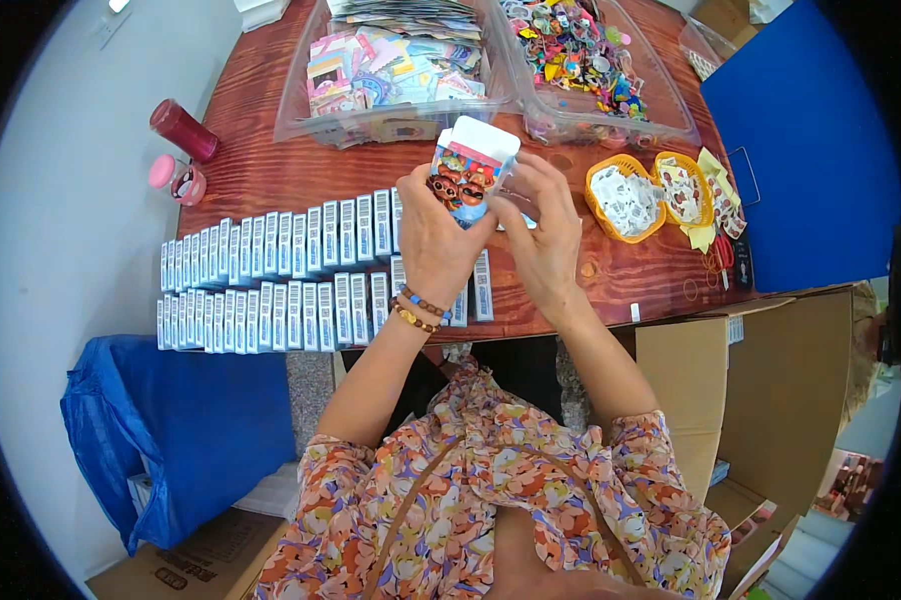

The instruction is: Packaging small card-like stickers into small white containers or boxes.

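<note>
A small printed carton box point(466, 175) is held up over the table, its white top flap raised and cartoon figures on its face. My left hand point(433, 235) is closed round its left and lower side. At the box's right edge, my right hand point(549, 235) has thumb and curled fingers against the carton; a little pale bit shows by the thumb, too small to name. Below and left of my hands stand two long rows of upright small boxes point(311, 235), packed side by side, partly hidden behind my left wrist.
A clear bin of printed cards and packets point(381, 80) and another of colourful trinkets point(581, 60) stand at the back. Two yellow baskets point(626, 198) hold small pieces at right, near red scissors point(723, 255). A red bottle point(184, 130) and pink-lidded jar point(178, 180) stand left.
</note>
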Available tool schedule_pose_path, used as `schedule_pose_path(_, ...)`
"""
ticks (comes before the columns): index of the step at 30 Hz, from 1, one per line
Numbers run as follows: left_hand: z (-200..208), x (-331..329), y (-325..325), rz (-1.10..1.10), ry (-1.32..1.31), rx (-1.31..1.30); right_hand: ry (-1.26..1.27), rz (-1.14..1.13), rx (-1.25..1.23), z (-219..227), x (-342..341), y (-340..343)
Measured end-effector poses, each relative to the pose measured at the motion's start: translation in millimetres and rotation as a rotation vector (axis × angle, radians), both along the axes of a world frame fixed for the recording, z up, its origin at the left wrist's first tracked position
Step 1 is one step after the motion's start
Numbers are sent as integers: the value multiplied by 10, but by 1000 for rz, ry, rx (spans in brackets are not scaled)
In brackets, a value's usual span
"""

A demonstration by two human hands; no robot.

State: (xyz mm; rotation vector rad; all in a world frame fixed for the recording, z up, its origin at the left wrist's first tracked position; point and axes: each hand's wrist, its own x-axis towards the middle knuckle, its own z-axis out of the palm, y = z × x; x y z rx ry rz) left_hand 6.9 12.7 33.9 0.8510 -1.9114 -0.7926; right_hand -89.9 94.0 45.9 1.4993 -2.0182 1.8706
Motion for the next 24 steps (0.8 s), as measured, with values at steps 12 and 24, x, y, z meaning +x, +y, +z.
schedule_pose_path(12, 49, 243, 54, -447, 390, 481, -538, 388, 50, -4, -292, 128)
schedule_pose_path(24, 167, 510, -29, -675, 130, 407, -355, 728, 230, 94, -597, 392)
